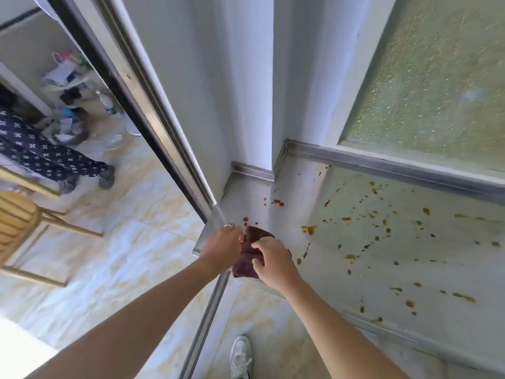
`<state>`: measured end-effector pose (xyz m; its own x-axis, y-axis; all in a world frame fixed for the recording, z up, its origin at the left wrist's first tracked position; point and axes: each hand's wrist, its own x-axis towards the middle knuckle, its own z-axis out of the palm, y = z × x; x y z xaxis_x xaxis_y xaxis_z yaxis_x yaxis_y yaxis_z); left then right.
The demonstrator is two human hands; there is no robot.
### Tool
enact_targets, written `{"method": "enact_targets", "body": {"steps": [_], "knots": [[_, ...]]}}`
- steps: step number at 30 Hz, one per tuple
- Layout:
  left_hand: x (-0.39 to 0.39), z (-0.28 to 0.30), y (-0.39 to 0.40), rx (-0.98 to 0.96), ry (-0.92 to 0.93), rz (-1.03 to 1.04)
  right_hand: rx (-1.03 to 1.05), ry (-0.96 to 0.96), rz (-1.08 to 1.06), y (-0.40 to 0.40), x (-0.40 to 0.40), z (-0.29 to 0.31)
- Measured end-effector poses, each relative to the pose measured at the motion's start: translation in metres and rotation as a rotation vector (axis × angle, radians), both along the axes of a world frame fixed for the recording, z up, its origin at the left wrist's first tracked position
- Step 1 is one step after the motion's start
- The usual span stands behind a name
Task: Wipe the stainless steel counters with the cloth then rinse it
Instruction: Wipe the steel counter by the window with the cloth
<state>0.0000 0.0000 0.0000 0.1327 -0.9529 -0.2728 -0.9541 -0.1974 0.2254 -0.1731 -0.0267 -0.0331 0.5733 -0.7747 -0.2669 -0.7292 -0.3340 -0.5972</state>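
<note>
So both hands were on a dark maroon cloth (250, 251), bunched up at the near left corner of the stainless steel surface (369, 263), right by the edge next to the sliding door's metal frame (153, 105). The left hand (222, 246), with a thin ring on one finger, had its fingers curled onto the cloth's left side, and the right hand (273, 262) was pinching the folds from the other side, so the two hands were pretty much together with the cloth clamped between them. Whether the cloth was resting on the surface or lifted just off it, honestly couldn't tell.

The surface was a mess: orange-brown sauce splatters (308, 229) everywhere, a few red-brown drops just beyond the cloth, and loads more dots and streaks spread off to the right and toward the back. A metal trim strip (396, 166) ran along the back of the surface under a frosted pebbled glass window (426, 86), and a white wall corner (246, 91) came down behind the cloth.

Down on the pale marbled tile floor (109, 255), the person's white sneaker (241, 356) showed below the arms. Off to the left was a light wooden chair (19, 222), somebody else's legs in dark patterned trousers (46, 157), and a blurry pile of clutter (68, 105) further back.
</note>
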Motion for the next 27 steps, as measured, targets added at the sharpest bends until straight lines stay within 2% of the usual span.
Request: {"method": "enact_targets", "body": {"steps": [5, 9, 13, 21, 24, 27], "knots": [[0.023, -0.044, -0.011, -0.028, -0.075, 0.006, -0.200, 0.042, 0.076, 0.010, 0.035, -0.058], [0.034, -0.076, -0.024, -0.144, -0.071, 0.035, -0.396, 0.055, 0.015, 0.009, 0.047, -0.084], [0.044, -0.096, -0.046, -0.230, 0.030, 0.048, -0.446, 0.082, -0.027, -0.022, 0.068, -0.094], [0.053, -0.114, -0.077, -0.387, 0.056, 0.080, -0.508, 0.086, -0.072, -0.102, 0.082, -0.104], [0.054, -0.123, -0.074, -0.358, 0.021, 0.003, -0.513, 0.100, -0.083, -0.116, 0.071, -0.105], [0.052, -0.127, -0.071, -0.278, -0.015, -0.014, -0.486, 0.172, -0.213, -0.112, 0.043, -0.100]]}}
